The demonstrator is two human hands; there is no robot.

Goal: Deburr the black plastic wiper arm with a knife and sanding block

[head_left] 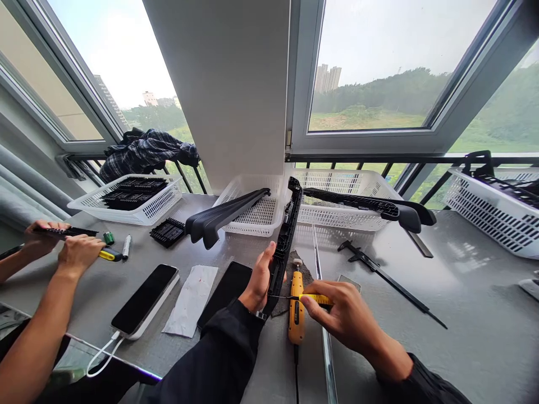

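My left hand point(257, 283) is closed around the lower end of a long black plastic trim piece point(287, 224), which stands tilted with its ribbed side showing. In my right hand point(347, 314) is a yellow-handled tool point(316, 298), gripped between thumb and fingers. Its thin metal tip reaches the trim piece near the lower end; whether it is a blade or a shaft I cannot tell. Beneath that tool lies a yellow rotary tool point(296, 314) with a pale round tip, partly on a dark cloth point(306, 269). A long metal strip point(327, 348) runs beside it.
White baskets point(252, 227) line the back, with black trim pieces point(229, 212) laid across them. A caliper point(387, 280) lies right. Left are a phone on a white block point(147, 300), paper point(191, 300) and a dark tablet-like slab point(227, 286). A co-worker's hands point(80, 252) hold a black part and a yellow-black knife.
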